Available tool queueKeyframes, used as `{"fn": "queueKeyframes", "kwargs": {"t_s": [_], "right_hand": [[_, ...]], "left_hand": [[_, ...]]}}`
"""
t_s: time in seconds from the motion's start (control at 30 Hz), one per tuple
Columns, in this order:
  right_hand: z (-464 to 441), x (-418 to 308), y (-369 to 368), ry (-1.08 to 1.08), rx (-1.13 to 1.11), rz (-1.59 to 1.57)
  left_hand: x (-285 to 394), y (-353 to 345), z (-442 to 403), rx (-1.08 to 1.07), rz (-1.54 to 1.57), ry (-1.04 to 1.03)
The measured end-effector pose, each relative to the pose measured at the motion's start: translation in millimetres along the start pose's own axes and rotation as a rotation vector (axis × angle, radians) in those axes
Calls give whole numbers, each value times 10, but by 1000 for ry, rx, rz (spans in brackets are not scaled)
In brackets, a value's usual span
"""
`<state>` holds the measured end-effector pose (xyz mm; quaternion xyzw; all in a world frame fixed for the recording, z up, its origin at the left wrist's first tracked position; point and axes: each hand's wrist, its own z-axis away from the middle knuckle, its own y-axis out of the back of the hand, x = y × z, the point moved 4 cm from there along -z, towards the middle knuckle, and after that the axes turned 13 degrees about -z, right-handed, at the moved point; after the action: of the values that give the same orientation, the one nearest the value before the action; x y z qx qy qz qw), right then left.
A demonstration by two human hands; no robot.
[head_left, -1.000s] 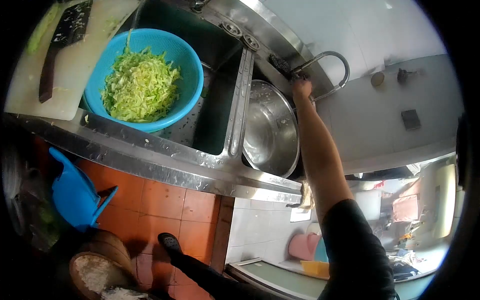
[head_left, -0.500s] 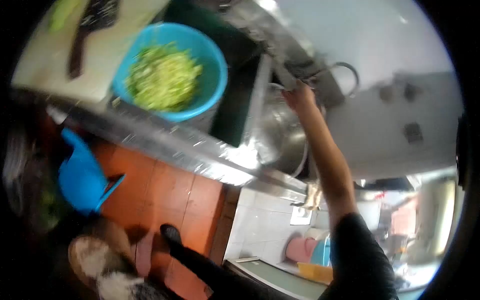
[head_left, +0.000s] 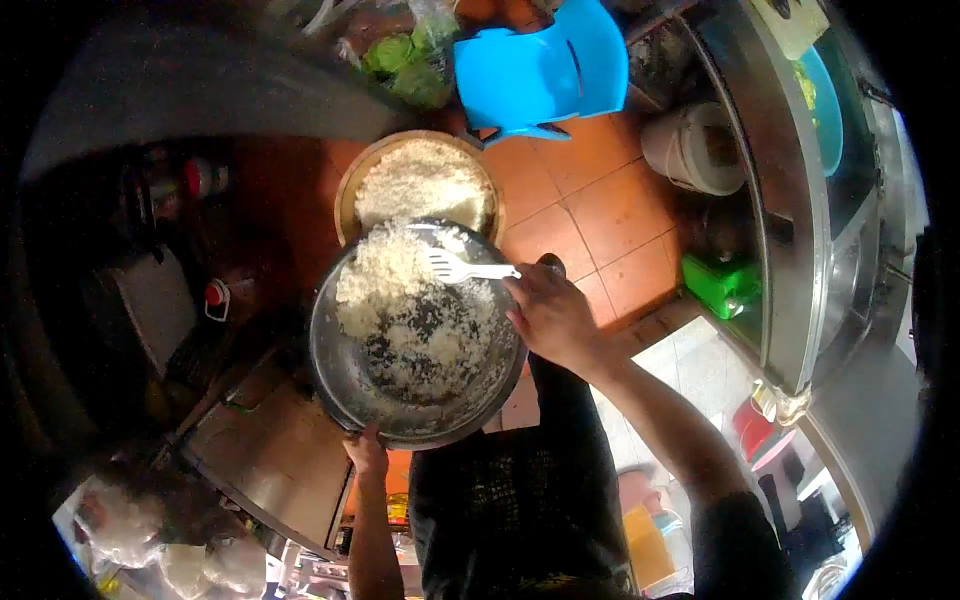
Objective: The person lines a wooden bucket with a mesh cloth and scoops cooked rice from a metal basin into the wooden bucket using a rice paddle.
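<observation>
My left hand (head_left: 368, 450) grips the lower left rim of a large dark metal bowl (head_left: 430, 405). White crumbly grains (head_left: 385, 275) cover much of the inside of this bowl, thickest toward its top. In my right hand (head_left: 555, 315) is the handle of a white slotted spatula (head_left: 468, 268), its slotted end over the grains at the bowl's upper right. Beyond the bowl's far edge a round wooden tub (head_left: 348, 205) holds more of the pale grains, and the bowl overlaps the tub's near side.
A blue plastic chair (head_left: 520, 80) stands on the orange tiles (head_left: 560, 235) past the tub. Bagged green vegetables (head_left: 405, 65) lie beyond. To the right are a white bucket (head_left: 680, 150), a green container (head_left: 715, 285) and the metal sink counter (head_left: 790, 200) with a blue basket (head_left: 825, 110).
The view has swung from the sink to the floor. My right hand has left the faucet area and now holds the spatula. My left hand and the dark bowl have come into view.
</observation>
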<state>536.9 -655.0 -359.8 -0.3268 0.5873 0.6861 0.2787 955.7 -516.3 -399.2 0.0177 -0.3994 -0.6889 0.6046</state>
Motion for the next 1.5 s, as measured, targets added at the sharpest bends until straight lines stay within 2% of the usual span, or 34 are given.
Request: {"fn": "queueKeyframes", "kwargs": {"t_s": [0.07,0.17,0.23,0.3,0.37,0.47,0.5,0.6,0.63,0.67,0.73,0.77,0.8,0.87,0.9,1.0,1.1,1.2,1.23,1.27,1.33,1.37,1.4,1.47,1.5], "right_hand": [[-70,248,-672,-12,-93,372],[-150,421,-1187,1,-204,634],[-165,548,-1397,34,-285,663],[-205,555,-1463,87,-338,648],[-233,468,-1544,156,-350,584],[-366,84,-1418,17,-662,640],[-345,87,-1379,-56,-626,562],[-384,-457,-1021,-202,-770,481],[-355,-473,-960,-280,-770,406],[-293,-541,-911,-262,-785,369],[-116,-689,-837,-227,-812,293],[-52,-799,-830,-282,-842,213],[-5,-974,-806,-258,-792,79],[226,-1089,-1010,-353,-719,-107],[219,-1236,-1104,-402,-684,-153],[265,-1539,-1506,-444,-539,-303],[314,-1775,-1874,-646,-477,-490],[496,-1846,-2067,-589,-402,-494],[556,-1819,-2061,-529,-415,-481],[643,-1757,-2020,-618,-511,-397],[783,-1616,-1829,-781,-702,-219],[860,-1505,-1767,-656,-750,-92],[874,-1346,-1708,-792,-817,-46],[733,-1331,-1586,-755,-760,-109],[629,-1429,-1574,-685,-693,-183]], "left_hand": [[-56,55,2,-81,16,-27],[-53,95,-35,-74,9,-153],[220,38,61,-28,-51,-212],[61,16,-13,-55,38,-137],[378,110,114,-167,-122,57],[302,20,22,-77,135,-197],[-83,19,-139,-82,-94,-152],[-243,51,-159,-129,-32,31],[-46,92,-90,-139,-38,15],[153,135,-20,-148,-45,-1],[159,124,-14,-136,44,32],[174,123,-21,-179,101,82],[208,132,-5,-225,156,135],[227,157,23,-312,261,243],[-2,140,-23,-449,288,271],[-70,119,23,-334,658,420],[-367,95,-17,-394,515,385],[-867,94,-97,-496,174,341],[-901,96,-101,-480,142,257],[-927,107,-99,-469,107,172],[-779,147,-103,-415,-139,-129],[-663,175,-93,-367,-350,-340],[-573,192,-50,-316,-562,-549],[-678,188,-56,-348,-492,-407],[-692,191,-53,-331,-472,-429]]}}
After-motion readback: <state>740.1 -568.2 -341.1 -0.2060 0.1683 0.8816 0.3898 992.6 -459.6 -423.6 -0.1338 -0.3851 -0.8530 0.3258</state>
